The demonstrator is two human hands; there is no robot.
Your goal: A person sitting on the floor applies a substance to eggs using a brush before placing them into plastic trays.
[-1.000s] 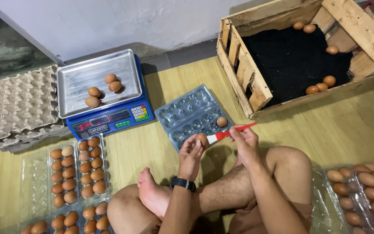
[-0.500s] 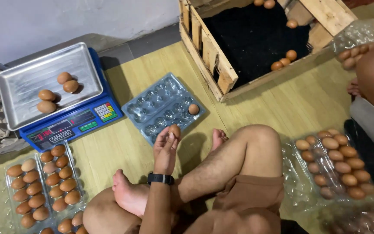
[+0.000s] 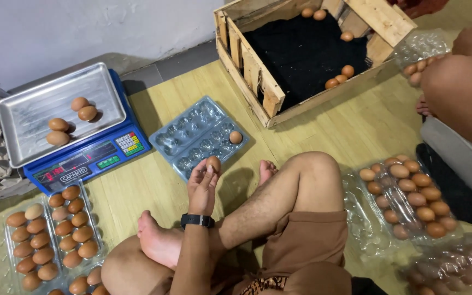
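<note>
In the middle of the frame the left hand (image 3: 202,188) grips a brown egg (image 3: 213,164) in its fingertips just above the near edge of the clear egg tray (image 3: 192,131), so the step seems to be filling this tray, and the next move needs a gentle lowering into an empty cup; the right hand is not visible.

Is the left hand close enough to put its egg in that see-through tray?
Probably yes. The left hand holds an egg right at the near edge of the clear tray, and nothing lies between them; most cups look empty.
</note>
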